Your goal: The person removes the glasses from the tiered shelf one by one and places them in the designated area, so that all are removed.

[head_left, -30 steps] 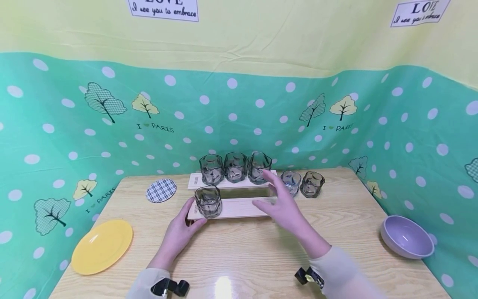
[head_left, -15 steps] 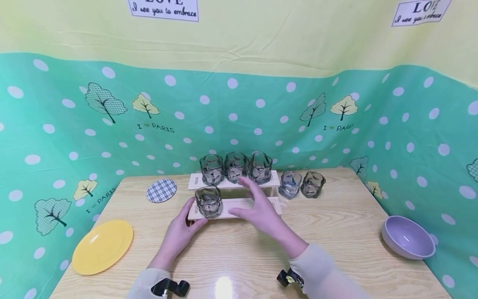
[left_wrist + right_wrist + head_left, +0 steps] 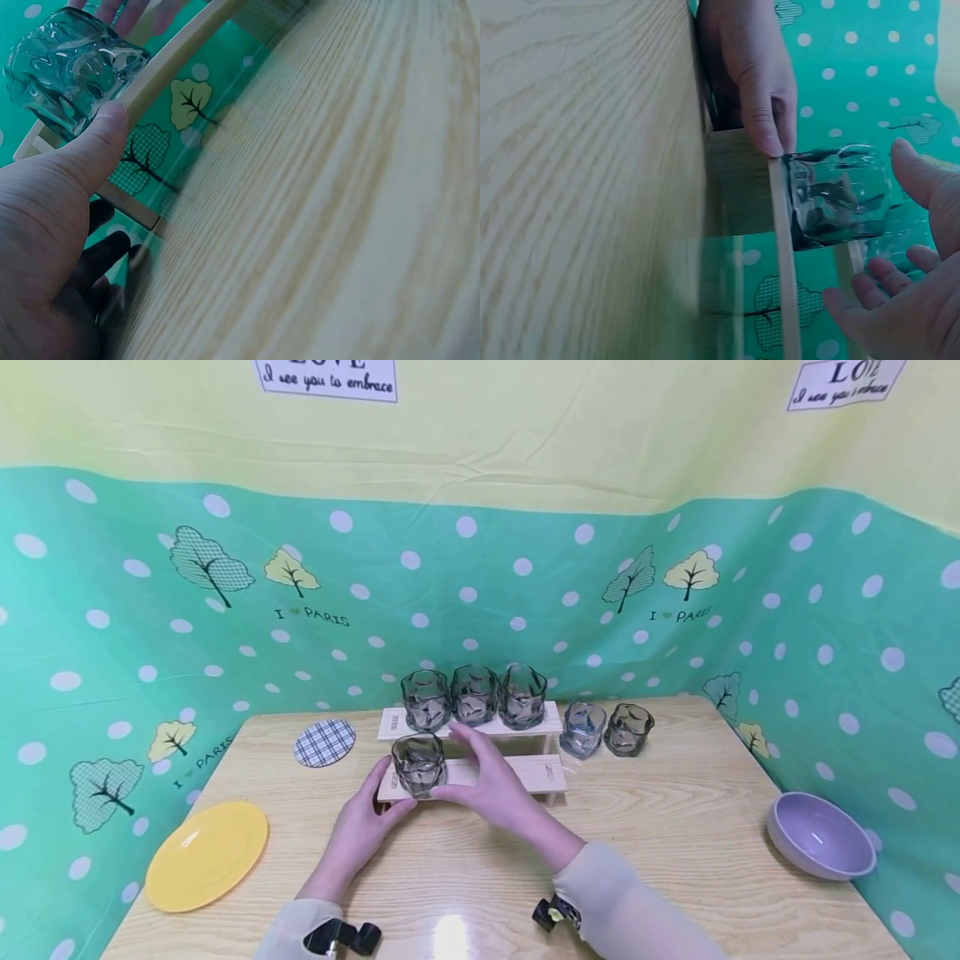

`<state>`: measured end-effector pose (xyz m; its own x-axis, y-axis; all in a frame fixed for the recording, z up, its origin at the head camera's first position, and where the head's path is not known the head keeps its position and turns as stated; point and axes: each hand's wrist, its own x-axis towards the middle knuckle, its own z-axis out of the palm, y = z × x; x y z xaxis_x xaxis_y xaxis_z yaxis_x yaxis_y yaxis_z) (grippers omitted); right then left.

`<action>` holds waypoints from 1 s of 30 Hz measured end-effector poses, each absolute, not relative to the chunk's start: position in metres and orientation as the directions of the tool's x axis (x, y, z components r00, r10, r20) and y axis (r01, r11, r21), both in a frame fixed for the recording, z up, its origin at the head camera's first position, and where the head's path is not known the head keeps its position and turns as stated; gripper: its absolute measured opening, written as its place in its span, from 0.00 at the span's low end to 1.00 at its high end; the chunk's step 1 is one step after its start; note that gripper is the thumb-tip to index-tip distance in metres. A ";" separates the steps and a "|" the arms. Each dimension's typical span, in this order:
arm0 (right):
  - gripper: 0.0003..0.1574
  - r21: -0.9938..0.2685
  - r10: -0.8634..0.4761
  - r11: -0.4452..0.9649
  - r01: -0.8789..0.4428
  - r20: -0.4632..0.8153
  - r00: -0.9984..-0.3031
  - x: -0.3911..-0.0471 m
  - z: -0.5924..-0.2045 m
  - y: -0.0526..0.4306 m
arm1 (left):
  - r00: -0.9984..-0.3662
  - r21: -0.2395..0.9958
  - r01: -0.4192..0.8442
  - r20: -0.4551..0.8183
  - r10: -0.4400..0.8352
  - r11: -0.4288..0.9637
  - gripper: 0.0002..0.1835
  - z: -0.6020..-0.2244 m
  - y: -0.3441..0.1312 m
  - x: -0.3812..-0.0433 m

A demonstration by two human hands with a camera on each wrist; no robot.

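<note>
A two-tier wooden rack (image 3: 517,770) stands toward the back of the table. On the left end of its lower board sits a grey-tinted glass (image 3: 418,767). My left hand (image 3: 363,818) grips that end, its thumb on the board's front edge just beside the glass, as the left wrist view shows. My right hand (image 3: 491,781) is at the glass's right side, thumb and fingers spread. In the right wrist view there is a gap between those fingers (image 3: 885,277) and the glass (image 3: 836,195). Three similar glasses (image 3: 474,695) line the upper board.
A bluish glass (image 3: 582,731) and a brownish glass (image 3: 628,731) stand on the table right of the rack. A checked round coaster (image 3: 324,743) lies left of it. A yellow plate (image 3: 206,856) is at front left, a purple bowl (image 3: 820,835) at far right. Patterned cloth (image 3: 465,585) hangs behind.
My right hand has moved left along the lower board, from its right end to beside the grey glass. My left hand has kept its place, and the glasses have not moved.
</note>
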<state>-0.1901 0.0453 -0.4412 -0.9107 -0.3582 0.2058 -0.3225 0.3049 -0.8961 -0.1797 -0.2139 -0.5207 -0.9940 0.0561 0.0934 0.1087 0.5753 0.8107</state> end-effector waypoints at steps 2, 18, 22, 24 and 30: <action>0.69 -0.892 -0.359 0.315 -0.325 0.205 -0.911 -0.192 -0.445 0.043 | -0.994 0.808 0.111 0.096 0.056 0.579 0.53 -0.521 -0.214 -0.180; 0.67 -0.922 -0.361 0.279 -0.267 0.157 -0.919 -0.194 -0.457 0.026 | -0.993 0.790 0.117 0.108 0.052 0.602 0.55 -0.521 -0.215 -0.180; 0.68 -0.932 -0.354 0.265 -0.247 0.144 -0.924 -0.197 -0.461 0.022 | -0.994 0.788 0.110 0.102 0.048 0.605 0.55 -0.521 -0.215 -0.180; 0.67 -0.936 -0.347 0.258 -0.239 0.141 -0.927 -0.198 -0.463 0.021 | -0.994 0.787 0.108 0.102 0.045 0.607 0.55 -0.521 -0.215 -0.180; 0.67 -0.942 -0.330 0.236 -0.240 0.154 -0.931 -0.200 -0.466 0.017 | -0.993 0.793 0.116 0.110 0.047 0.598 0.55 -0.522 -0.215 -0.180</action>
<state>-0.2000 0.0168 -0.4657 -0.9313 -0.3300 0.1543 -0.2397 0.2363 -0.9417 -0.1797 -0.2147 -0.5220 -0.9928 0.0466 0.1102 0.1161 0.5977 0.7933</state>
